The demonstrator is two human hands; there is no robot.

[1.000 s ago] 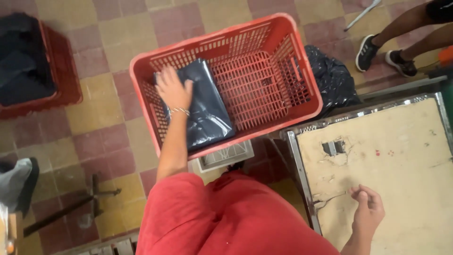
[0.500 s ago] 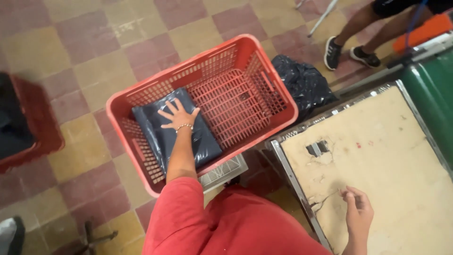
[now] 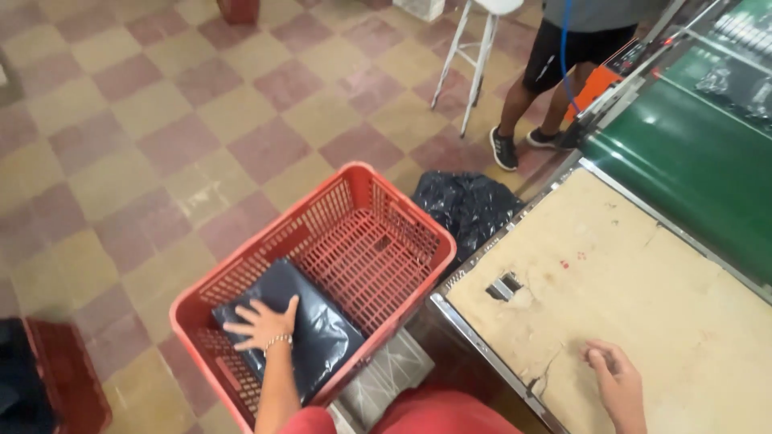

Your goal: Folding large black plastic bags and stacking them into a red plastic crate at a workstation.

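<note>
Red plastic crate on the tiled floor: my left hand lies flat, fingers spread, gripping nothing, atop the dark plastic package inside. My right hand, loosely curled and empty, rests on the worn tabletop beside the crate.

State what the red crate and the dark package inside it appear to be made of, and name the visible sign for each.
Red crate: likely moulded plastic, matt; uniform colour, lattice walls and floor. Dark package under the left hand: seemingly thin plastic film, glossy; it wrinkles and catches light.
</note>
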